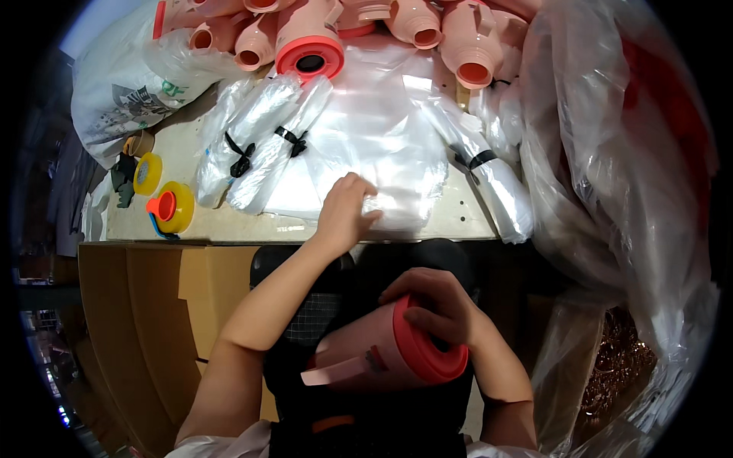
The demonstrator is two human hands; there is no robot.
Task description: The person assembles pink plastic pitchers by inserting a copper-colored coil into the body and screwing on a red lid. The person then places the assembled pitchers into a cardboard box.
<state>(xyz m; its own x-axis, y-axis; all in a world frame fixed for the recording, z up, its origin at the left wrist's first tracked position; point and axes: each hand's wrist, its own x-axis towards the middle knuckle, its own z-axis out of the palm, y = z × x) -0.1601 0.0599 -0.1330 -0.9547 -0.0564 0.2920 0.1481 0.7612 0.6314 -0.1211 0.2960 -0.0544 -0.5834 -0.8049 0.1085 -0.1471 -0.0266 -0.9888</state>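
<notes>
A pink jug-shaped shell [355, 343] with a side handle and a red ring base lies tilted across my lap. My right hand [441, 305] grips its red base, fingers over the rim and thumb by the recessed middle. My left hand [345, 217] rests at the near edge of a stack of clear plastic bags [382, 145] on the table, thumb and fingers apart. Whether a bag edge lies beneath the fingertips I cannot make out.
More pink jug shells [309, 34] lie heaped along the table's far side. Rolled plastic bags [263, 164] tied with black bands flank the stack. Yellow tape rolls [178, 210] stand at left, near a white sack [126, 95]. Large clear plastic sheeting [603, 153] hangs at right.
</notes>
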